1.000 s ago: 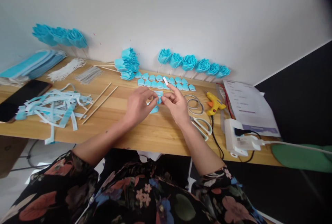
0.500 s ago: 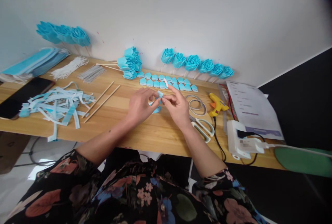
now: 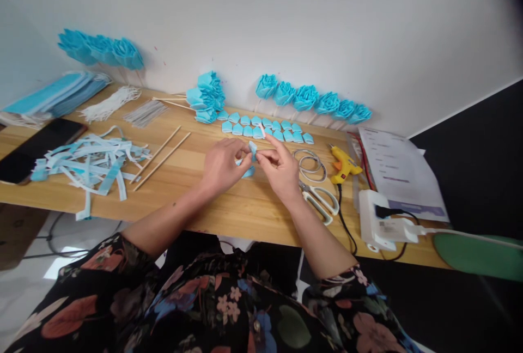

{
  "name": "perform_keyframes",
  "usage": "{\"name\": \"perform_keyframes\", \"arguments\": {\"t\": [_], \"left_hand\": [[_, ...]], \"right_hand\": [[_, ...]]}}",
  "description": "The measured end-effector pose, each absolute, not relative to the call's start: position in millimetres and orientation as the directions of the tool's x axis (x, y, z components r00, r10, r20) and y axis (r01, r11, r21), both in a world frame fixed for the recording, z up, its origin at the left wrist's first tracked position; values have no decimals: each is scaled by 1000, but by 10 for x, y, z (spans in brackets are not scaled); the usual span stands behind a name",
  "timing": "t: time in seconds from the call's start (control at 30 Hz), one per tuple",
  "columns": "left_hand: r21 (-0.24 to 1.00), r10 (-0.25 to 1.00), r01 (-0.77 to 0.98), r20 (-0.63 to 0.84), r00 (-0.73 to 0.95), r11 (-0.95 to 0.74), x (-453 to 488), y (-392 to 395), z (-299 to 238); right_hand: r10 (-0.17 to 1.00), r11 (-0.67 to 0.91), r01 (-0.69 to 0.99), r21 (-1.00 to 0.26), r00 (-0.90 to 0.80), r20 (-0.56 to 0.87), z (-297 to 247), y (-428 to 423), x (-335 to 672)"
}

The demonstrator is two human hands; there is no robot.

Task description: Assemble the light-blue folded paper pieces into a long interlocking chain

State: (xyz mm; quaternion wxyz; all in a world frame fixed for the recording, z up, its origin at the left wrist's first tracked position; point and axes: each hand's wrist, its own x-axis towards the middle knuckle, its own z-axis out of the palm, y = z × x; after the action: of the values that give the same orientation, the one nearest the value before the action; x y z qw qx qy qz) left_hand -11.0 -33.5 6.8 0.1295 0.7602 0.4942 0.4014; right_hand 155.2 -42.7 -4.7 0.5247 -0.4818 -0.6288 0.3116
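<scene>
My left hand (image 3: 223, 166) and my right hand (image 3: 281, 169) meet over the middle of the wooden table (image 3: 229, 206), both pinching one small folded blue piece (image 3: 252, 150). My right forefinger sticks out, with white tape on its tip (image 3: 261, 129). Another blue piece (image 3: 247, 172) lies on the table just under my hands. Behind them lie two rows of folded blue petals (image 3: 265, 128).
Blue fabric roses (image 3: 312, 98) lean on the wall, more at far left (image 3: 100, 50) and centre (image 3: 206, 97). Cut blue strips (image 3: 87, 162), wooden sticks (image 3: 161, 154), blue masks (image 3: 53, 94) and a phone (image 3: 28, 151) lie left. Scissors (image 3: 321, 200), wire coil (image 3: 310, 163), glue gun (image 3: 343, 163), power strip (image 3: 382, 222) and papers (image 3: 396, 173) lie right.
My hands stay together on the blue piece, with small finger movements working it. The view has shifted slightly.
</scene>
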Motion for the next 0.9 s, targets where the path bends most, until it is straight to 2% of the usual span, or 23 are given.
{"name": "perform_keyframes", "arguments": {"t": [0.9], "left_hand": [[583, 860, 656, 461, 218, -479, -99, -344, 35]], "right_hand": [[919, 371, 319, -872, 10, 394, -30, -420, 1553]]}}
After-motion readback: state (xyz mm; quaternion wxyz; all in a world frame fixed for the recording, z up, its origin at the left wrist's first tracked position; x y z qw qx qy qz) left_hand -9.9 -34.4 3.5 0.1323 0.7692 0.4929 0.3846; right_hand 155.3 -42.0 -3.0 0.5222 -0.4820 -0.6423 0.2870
